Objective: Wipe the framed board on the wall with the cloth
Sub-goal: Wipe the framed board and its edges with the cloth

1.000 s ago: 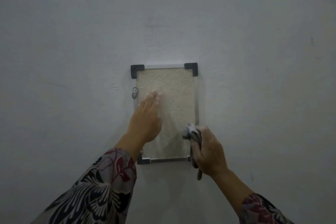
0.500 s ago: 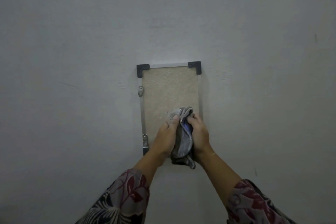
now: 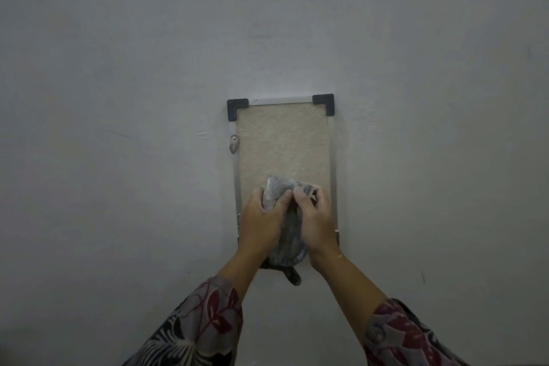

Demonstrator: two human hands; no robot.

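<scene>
A small framed board hangs on the wall, with a beige textured face, a thin metal frame and black corner pieces at the top. In front of its lower part both hands hold a grey cloth. My left hand pinches the cloth's upper left edge. My right hand grips its upper right edge. The cloth hangs bunched between them, its tail below the board. The board's lower corners are hidden behind my hands.
The plain grey-white wall fills the view. A small metal hanger sits at the board's left edge. Patterned sleeves cover both forearms at the bottom.
A second ago my left hand lay flat on the board and only my right held the cloth. Both hands now grip the cloth together and have spread its top edge.
</scene>
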